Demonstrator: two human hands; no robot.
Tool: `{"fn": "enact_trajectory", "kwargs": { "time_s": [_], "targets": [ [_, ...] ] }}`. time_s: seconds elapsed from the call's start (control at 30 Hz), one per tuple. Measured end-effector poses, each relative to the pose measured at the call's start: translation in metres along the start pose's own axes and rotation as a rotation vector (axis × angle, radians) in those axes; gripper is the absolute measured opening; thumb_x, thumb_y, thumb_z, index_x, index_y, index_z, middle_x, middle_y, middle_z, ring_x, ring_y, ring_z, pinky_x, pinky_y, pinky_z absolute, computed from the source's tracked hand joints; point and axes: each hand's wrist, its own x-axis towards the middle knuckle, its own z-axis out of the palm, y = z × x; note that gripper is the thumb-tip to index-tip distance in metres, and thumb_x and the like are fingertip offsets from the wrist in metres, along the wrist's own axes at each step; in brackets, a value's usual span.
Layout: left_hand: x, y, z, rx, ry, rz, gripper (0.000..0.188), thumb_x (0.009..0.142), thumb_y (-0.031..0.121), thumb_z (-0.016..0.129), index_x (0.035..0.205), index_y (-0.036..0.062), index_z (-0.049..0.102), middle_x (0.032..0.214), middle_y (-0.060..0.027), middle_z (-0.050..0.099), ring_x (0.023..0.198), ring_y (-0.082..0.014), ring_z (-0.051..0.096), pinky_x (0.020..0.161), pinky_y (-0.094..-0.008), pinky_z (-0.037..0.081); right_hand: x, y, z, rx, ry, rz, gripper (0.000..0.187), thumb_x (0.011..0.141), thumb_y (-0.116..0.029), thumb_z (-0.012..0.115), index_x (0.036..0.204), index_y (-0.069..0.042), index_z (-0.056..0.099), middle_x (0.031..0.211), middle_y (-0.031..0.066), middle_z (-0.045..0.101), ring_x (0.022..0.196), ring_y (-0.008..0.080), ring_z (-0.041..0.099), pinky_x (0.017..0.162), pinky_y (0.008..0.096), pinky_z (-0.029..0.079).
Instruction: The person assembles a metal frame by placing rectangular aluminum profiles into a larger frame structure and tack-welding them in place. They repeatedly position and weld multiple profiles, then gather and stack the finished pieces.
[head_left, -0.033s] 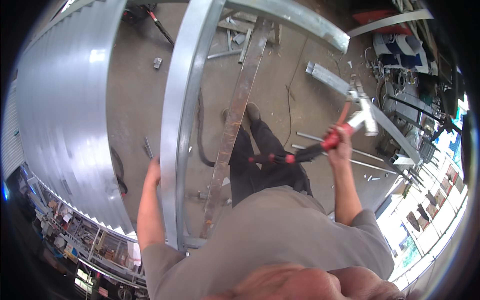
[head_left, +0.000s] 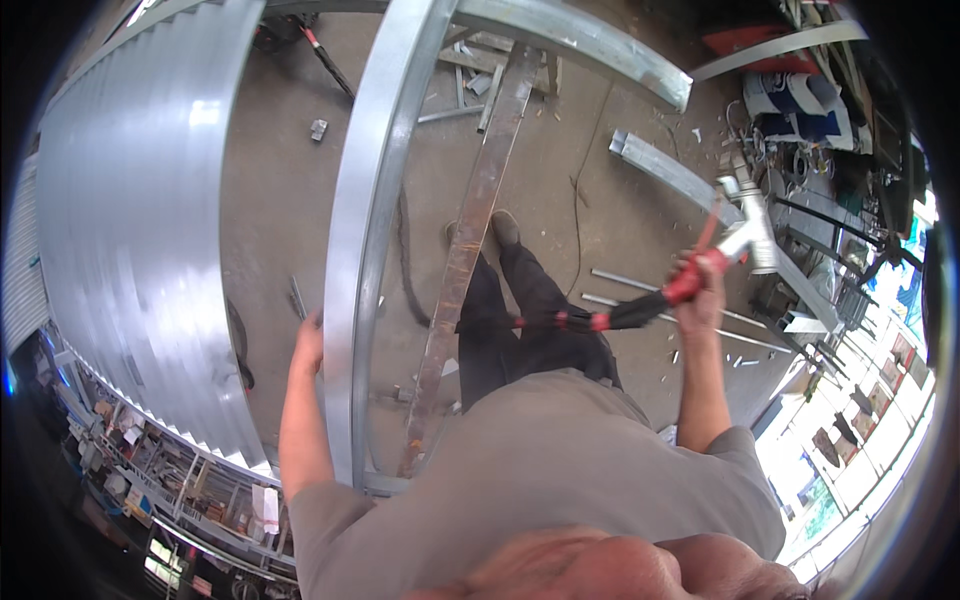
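My right hand (head_left: 708,290) is wrapped round the red grip of a welding gun (head_left: 690,280), held up to the right of my body. The gun has a bright silver head, partly smeared by motion, and a black-sleeved cable (head_left: 630,314) trails from it across my legs. My left hand (head_left: 309,345) is at the left side of a long galvanized steel beam (head_left: 372,190). The beam hides most of its fingers, so their grip cannot be made out. A short thin metal piece (head_left: 297,297) shows just beyond that hand; whether the two touch is unclear.
A corrugated metal sheet (head_left: 150,250) stands at left. A second beam (head_left: 580,45) joins the first at the far end. A rusty bar (head_left: 480,210) runs across beside my legs. Thin tubes (head_left: 630,280), a square tube (head_left: 670,168) and cables lie at right.
My right hand has moved a little to the right with the welding gun, pulling the cable along. My left hand stays beside the beam.
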Motion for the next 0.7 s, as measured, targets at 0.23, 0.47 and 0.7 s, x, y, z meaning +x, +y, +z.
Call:
{"fn": "enact_trajectory", "kwargs": {
  "time_s": [0.23,0.47,0.7],
  "targets": [
    [-0.050,-0.030,0.006,-0.127,0.357,0.223,0.050,0.104,0.031,0.061,0.142,-0.0018,0.058,0.138,-0.0222,0.065,0.126,-0.0281,0.061,0.107,-0.0379,0.047,-0.094,-0.268,0.106,-0.498,-0.268,-0.620,0.059,0.090,-0.017,0.072,0.142,0.001,0.049,0.112,0.0157,0.066,0.089,0.0197,0.067,0.073,0.0295,0.058],
    [-0.093,-0.028,0.029,-0.017,0.656,0.272,0.053,0.105,0.039,0.056,0.142,0.0003,0.059,0.138,-0.0250,0.064,0.129,-0.0406,0.060,0.109,-0.0448,0.046,-0.165,-0.323,0.265,-0.978,-0.581,-0.754,0.056,0.091,-0.028,0.072,0.136,0.001,0.054,0.109,0.0095,0.066,0.085,0.0130,0.063,0.076,0.0256,0.050],
    [-0.165,-0.012,0.095,0.302,1.051,0.230,0.053,0.104,0.041,0.057,0.145,0.0072,0.057,0.141,-0.0219,0.059,0.132,-0.0418,0.054,0.111,-0.0508,0.042,-0.012,-0.205,0.381,-1.069,-0.887,-0.543,0.038,0.087,-0.019,0.076,0.119,-0.003,0.063,0.089,0.0009,0.062,0.071,0.0098,0.061,0.061,0.0265,0.051]
  ]
}}
